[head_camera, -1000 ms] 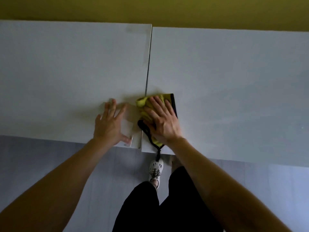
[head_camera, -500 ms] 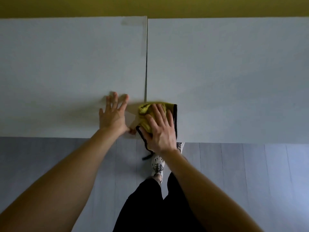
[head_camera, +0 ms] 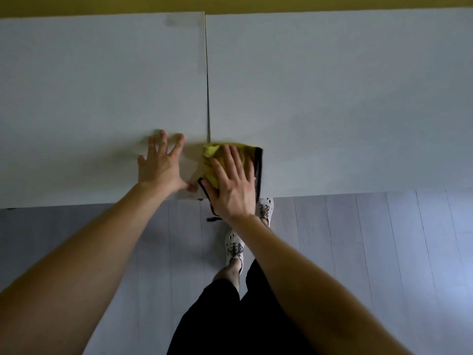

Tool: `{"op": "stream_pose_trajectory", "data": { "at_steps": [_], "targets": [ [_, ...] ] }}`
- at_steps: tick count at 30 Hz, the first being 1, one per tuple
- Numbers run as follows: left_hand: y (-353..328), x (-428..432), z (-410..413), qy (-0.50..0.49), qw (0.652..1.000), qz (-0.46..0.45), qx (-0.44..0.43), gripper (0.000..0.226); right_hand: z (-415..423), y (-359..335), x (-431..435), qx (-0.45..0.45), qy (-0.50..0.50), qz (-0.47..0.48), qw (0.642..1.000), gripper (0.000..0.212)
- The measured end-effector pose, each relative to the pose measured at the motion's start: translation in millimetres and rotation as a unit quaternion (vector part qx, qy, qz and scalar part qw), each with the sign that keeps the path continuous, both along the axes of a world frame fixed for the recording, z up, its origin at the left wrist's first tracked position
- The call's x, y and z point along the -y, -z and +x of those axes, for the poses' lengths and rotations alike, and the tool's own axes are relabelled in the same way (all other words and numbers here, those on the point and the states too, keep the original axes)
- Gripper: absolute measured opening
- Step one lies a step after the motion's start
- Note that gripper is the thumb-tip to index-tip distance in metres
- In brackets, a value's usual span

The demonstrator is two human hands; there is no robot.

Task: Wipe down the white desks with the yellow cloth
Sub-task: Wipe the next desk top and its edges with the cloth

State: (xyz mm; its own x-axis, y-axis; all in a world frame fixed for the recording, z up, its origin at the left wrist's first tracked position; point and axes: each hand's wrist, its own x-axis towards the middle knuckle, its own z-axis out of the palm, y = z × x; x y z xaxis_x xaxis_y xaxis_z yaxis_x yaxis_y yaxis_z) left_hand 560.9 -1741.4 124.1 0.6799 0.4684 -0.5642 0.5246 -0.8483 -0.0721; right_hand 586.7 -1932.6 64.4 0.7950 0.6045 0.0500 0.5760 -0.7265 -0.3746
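Below you, white perforated shoes (head_camera: 233,245) stand on the pale grey plank floor (head_camera: 358,239). Your right hand (head_camera: 234,185) lies flat with straight fingers, pressing the crumpled yellow cloth (head_camera: 211,152). The cloth is bunched and black-edged. It sits at the near edge of the right white desk (head_camera: 345,98), overlapping the seam (head_camera: 207,85), and its trim hangs off the edge. Just beside it, your left hand (head_camera: 160,165) rests with fingers spread on the left white desk (head_camera: 89,85).

A mustard-yellow wall (head_camera: 230,2) runs along the far edge of the white worktop (head_camera: 332,98). On the worktop's near side lies a floor (head_camera: 358,239) of pale grey planks, dimly lit, brightest to the worktop's near right.
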Motion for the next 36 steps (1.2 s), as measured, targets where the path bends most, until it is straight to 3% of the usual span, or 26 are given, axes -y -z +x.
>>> {"op": "stream_pose_trajectory", "data": {
  "at_steps": [5,7,10,13,16,19,23,26,29,31,33,36],
  "targets": [
    [-18,32,-3,0.034,0.999,-0.001,-0.016,0.11,26,-2,44,-0.001,-0.02,0.018,1.0,0.066],
    [-27,49,-1,0.054,0.998,0.0,-0.036,0.097,68,3,100,0.021,0.054,0.017,0.998,0.065],
    [-35,63,12,0.104,0.993,0.005,-0.061,0.103,158,2,191,0.016,0.227,-0.012,0.974,0.078],
    [-38,69,36,0.12,0.992,0.018,-0.029,0.116,200,-3,221,-0.016,0.283,-0.048,0.958,0.088],
    [-37,76,78,0.11,0.994,0.014,0.01,0.137,161,-4,181,-0.01,0.204,-0.032,0.978,0.085],
    [-32,83,122,0.128,0.992,0.014,0.003,0.159,102,-1,143,-0.013,0.015,-0.008,1.0,0.078],
    [-31,92,174,0.099,0.994,-0.005,-0.036,0.171,133,5,155,0.013,-0.135,0.018,0.991,0.07],
    [-21,96,199,0.084,0.996,-0.02,-0.038,0.178,231,9,180,0.036,-0.057,0.037,0.997,0.071],
    [-9,99,202,0.059,0.996,-0.035,-0.047,0.185,346,4,204,0.035,0.1,-0.011,0.994,0.079],
    [-5,98,201,0.065,0.997,-0.028,-0.04,0.187,378,3,202,0.037,0.142,-0.03,0.989,0.076],
    [-6,97,202,0.067,0.997,-0.029,-0.033,0.187,357,2,182,0.032,0.116,-0.015,0.993,0.069],
    [-9,98,205,0.059,0.997,-0.032,-0.036,0.188,269,-1,145,-0.011,-0.067,0.028,0.997,0.064]
  ]
}}
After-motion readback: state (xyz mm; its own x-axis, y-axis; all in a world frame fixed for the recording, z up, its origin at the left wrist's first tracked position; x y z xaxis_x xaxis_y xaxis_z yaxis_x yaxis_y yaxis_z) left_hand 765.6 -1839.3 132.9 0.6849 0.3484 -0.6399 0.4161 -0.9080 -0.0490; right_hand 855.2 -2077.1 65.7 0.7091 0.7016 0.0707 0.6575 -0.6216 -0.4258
